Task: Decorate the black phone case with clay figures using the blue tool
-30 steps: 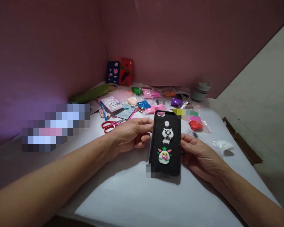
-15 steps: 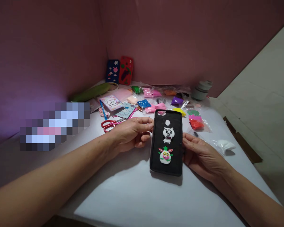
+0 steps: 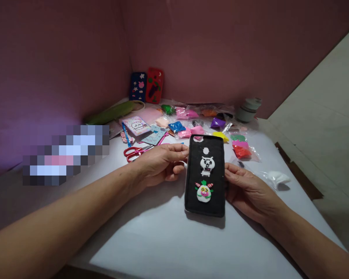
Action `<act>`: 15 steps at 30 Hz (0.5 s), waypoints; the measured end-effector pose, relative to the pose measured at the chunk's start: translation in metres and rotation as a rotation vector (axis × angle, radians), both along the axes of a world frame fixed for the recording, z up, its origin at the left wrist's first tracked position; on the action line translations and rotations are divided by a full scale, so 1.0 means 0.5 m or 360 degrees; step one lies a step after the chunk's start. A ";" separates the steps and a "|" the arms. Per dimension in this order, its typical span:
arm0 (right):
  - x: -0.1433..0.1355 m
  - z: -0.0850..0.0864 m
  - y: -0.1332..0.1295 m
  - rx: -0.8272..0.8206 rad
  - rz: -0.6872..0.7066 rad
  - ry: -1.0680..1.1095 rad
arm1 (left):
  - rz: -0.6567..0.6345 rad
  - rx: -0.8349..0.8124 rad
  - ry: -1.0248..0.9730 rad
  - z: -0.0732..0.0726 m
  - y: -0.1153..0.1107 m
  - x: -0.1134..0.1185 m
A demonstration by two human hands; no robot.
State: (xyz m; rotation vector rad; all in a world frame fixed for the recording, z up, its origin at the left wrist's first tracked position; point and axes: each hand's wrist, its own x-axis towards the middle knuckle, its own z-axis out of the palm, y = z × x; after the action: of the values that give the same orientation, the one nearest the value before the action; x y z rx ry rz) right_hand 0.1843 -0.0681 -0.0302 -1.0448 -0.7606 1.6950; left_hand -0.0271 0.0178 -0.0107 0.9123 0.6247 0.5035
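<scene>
Between my two hands a black phone case [image 3: 197,209] is held up at a tilt above the white tabletop, its decorated back facing me. On it sit a white cat-like clay figure [image 3: 207,164] and, below that, a round white clay figure [image 3: 204,193] with a pink and yellow face, green leaves and striped horns. My left hand [image 3: 165,161] pinches the case's left edge. My right hand [image 3: 247,188] grips the opposite edge, its fingertips partly hidden behind the case. Red-handled scissors [image 3: 132,154] lie just beyond my left hand.
Bags of coloured clay, among them a blue packet [image 3: 177,126] and a red one [image 3: 242,151], spread across the back. A navy case [image 3: 138,87] and a red case [image 3: 155,85] lean on the wall. A grey-green container [image 3: 247,111] and a white clay packet [image 3: 279,178] are at right.
Almost nothing differs. The case and both hands keep the same hold, with only a very slight shift of the case and the view.
</scene>
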 end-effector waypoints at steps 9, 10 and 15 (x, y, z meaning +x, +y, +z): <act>-0.009 0.009 -0.008 0.0048 0.0075 0.0040 | 0.0049 0.0201 0.0193 -0.002 0.004 -0.001; -0.010 0.010 -0.008 0.0053 0.0084 0.0046 | 0.0067 0.0248 0.0239 -0.001 0.002 0.001; -0.007 0.006 -0.008 0.0026 0.0061 -0.0007 | 0.0317 0.0674 0.0589 0.007 0.002 0.001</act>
State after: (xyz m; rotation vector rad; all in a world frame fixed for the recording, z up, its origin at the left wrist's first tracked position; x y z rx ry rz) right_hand 0.1808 -0.0720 -0.0273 -1.0288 -0.8005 1.7167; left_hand -0.0264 0.0189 -0.0074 1.3697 0.9729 0.6662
